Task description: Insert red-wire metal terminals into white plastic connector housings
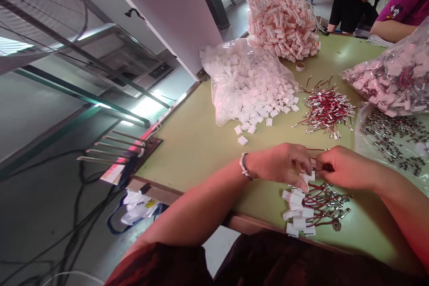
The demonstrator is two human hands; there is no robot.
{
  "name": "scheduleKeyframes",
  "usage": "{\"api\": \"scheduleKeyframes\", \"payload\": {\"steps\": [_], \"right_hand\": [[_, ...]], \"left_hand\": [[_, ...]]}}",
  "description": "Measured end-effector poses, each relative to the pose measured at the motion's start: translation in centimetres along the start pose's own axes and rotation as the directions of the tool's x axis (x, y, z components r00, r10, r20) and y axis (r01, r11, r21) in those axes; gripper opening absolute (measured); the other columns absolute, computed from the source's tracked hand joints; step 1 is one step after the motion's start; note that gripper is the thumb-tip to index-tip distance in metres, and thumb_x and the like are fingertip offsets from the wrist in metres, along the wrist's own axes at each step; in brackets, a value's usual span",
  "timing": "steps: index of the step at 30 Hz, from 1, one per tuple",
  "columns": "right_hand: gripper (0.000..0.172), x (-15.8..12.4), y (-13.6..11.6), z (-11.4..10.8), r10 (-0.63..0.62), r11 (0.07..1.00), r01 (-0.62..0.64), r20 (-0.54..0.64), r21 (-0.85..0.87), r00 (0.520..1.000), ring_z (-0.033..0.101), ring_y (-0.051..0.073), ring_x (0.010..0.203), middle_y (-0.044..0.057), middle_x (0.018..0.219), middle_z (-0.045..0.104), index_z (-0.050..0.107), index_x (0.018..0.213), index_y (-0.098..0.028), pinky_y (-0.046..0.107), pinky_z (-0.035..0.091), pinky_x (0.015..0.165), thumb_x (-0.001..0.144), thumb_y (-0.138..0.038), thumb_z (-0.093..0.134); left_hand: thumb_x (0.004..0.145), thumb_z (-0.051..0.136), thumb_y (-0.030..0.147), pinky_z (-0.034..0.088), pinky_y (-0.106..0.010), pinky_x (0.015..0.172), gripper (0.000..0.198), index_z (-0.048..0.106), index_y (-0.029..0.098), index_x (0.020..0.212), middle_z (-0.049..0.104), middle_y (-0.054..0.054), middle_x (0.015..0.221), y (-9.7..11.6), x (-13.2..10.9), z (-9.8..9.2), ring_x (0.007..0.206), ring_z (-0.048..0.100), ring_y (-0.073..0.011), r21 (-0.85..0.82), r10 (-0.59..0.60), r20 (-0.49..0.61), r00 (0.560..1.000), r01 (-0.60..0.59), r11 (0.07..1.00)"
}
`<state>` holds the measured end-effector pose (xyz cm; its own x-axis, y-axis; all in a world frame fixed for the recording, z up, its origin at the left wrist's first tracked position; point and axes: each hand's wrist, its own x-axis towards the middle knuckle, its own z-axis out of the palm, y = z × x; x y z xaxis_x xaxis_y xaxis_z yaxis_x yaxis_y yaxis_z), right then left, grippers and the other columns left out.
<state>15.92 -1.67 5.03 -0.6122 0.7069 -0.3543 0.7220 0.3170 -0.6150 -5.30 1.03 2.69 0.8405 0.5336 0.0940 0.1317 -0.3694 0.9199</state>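
Note:
My left hand (284, 163) is closed, its fingertips bent down around a small white connector housing (313, 163). Facing it, my right hand (346, 167) pinches close to the same spot, and a thin red wire (317, 149) shows at its fingertips. The fingers partly hide how housing and wire meet. Just below both hands lies a group of white housings (299, 222) with red wires attached, their metal terminals (340, 205) pointing right. Beyond the hands is a pile of loose red wires (328, 109) with metal ends.
A clear bag of white housings (248, 80) spills onto the green table (187, 143). Behind it rises a heap of pinkish connectors (284, 22) beside a tape roll (300, 66). Rightward are another filled bag (395, 80) and metal terminals (395, 134). A pronged rack (134, 156) sits at the left edge.

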Motion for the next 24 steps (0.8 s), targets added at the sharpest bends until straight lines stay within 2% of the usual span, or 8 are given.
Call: {"api": "scheduleKeyframes", "payload": {"steps": [2, 4, 6, 9, 13, 19, 22, 24], "right_hand": [[0.015, -0.4, -0.4, -0.3, -0.063, 0.998, 0.06, 0.111, 0.024, 0.992, 0.042, 0.009, 0.05, -0.003, 0.057, 0.058, 0.064, 0.064, -0.018, 0.025, 0.029, 0.049, 0.076, -0.019, 0.056], [0.019, -0.4, -0.4, -0.6, -0.091, 0.995, 0.086, 0.141, 0.043, 0.986, 0.044, 0.009, 0.052, -0.002, 0.059, 0.06, 0.067, 0.068, -0.019, 0.026, 0.03, 0.051, 0.081, -0.025, 0.054], [0.023, 0.1, 0.1, -0.9, -0.011, 1.0, 0.012, 0.02, -0.01, 1.0, 0.047, 0.011, 0.053, -0.001, 0.062, 0.061, 0.069, 0.074, -0.021, 0.027, 0.032, 0.052, 0.085, -0.029, 0.051], [0.016, 1.6, 1.9, -0.6, 0.087, 0.961, -0.154, -0.276, -0.231, 0.957, 0.053, 0.014, 0.064, 0.003, 0.084, 0.065, 0.068, 0.087, -0.02, 0.029, 0.034, 0.057, 0.083, -0.027, 0.055], [0.012, 3.2, 3.6, 0.5, 0.009, 0.9, -0.14, -0.302, -0.413, 0.953, 0.056, 0.017, 0.076, 0.006, 0.095, 0.061, 0.064, 0.087, -0.019, 0.03, 0.036, 0.06, 0.086, -0.024, 0.053], [0.012, 3.3, 3.1, 0.7, 0.063, 0.926, -0.195, -0.377, -0.323, 0.924, 0.055, 0.017, 0.07, 0.008, 0.089, 0.062, 0.057, 0.083, -0.017, 0.031, 0.037, 0.06, 0.088, -0.019, 0.046], [0.009, 2.9, 2.6, 0.5, 0.131, 0.991, -0.131, -0.378, 0.026, 0.916, 0.055, 0.015, 0.064, 0.003, 0.072, 0.062, 0.054, 0.08, -0.019, 0.029, 0.039, 0.059, 0.086, -0.022, 0.048], [0.007, 2.7, 2.2, 0.4, 0.18, 0.959, -0.09, -0.336, 0.268, 0.925, 0.053, 0.013, 0.059, -0.001, 0.063, 0.06, 0.055, 0.079, -0.02, 0.027, 0.04, 0.057, 0.083, -0.022, 0.049]], "left_hand": [[0.076, 0.069, 0.034, 0.048, -0.027, 0.068, 0.019, 0.067, 0.015, 0.075, 0.068, -0.006, 0.08, 0.1, -0.7, -1.8, 0.073, 0.06, -0.0144, 0.2, -0.14, -0.264, 0.954, 0.196, 0.96], [0.084, 0.058, 0.037, 0.046, -0.03, 0.066, 0.025, 0.065, 0.015, 0.074, 0.066, -0.007, 0.074, -0.6, -1.1, -3.4, 0.07, 0.059, -0.0167, 0.304, -0.276, -0.653, 0.705, 0.579, 0.757], [0.086, 0.053, 0.041, 0.045, -0.032, 0.066, 0.03, 0.066, 0.015, 0.078, 0.066, -0.008, 0.074, -1.8, -1.0, -4.4, 0.074, 0.061, -0.0213, 0.325, -0.328, -0.774, 0.541, 0.785, 0.528], [0.087, 0.052, 0.038, 0.046, -0.035, 0.07, 0.028, 0.066, 0.014, 0.089, 0.067, -0.012, 0.087, -3.5, -0.2, -4.6, 0.085, 0.062, -0.027, 0.45, -0.371, -0.737, 0.565, 0.82, 0.354], [0.087, 0.049, 0.024, 0.046, -0.036, 0.072, 0.022, 0.064, 0.014, 0.099, 0.062, -0.014, 0.1, -4.6, 0.6, -4.0, 0.089, 0.061, -0.028, 0.521, -0.346, -0.707, 0.616, 0.785, 0.335], [0.079, 0.054, 0.016, 0.047, -0.036, 0.075, 0.022, 0.063, 0.015, 0.1, 0.062, -0.01, 0.092, -4.3, -0.1, -3.9, 0.086, 0.06, -0.0246, 0.443, -0.251, -0.733, 0.632, 0.724, 0.529], [0.078, 0.058, 0.015, 0.049, -0.032, 0.069, 0.026, 0.063, 0.015, 0.104, 0.062, -0.004, 0.077, -3.5, 0.0, -3.3, 0.071, 0.06, -0.0175, 0.107, -0.338, -0.744, 0.576, 0.601, 0.792], [0.081, 0.058, 0.017, 0.049, -0.028, 0.063, 0.021, 0.064, 0.013, 0.101, 0.062, -0.002, 0.069, -2.7, 0.3, -2.6, 0.061, 0.059, -0.0129, -0.263, -0.5, -0.633, 0.591, 0.444, 0.857]]}}
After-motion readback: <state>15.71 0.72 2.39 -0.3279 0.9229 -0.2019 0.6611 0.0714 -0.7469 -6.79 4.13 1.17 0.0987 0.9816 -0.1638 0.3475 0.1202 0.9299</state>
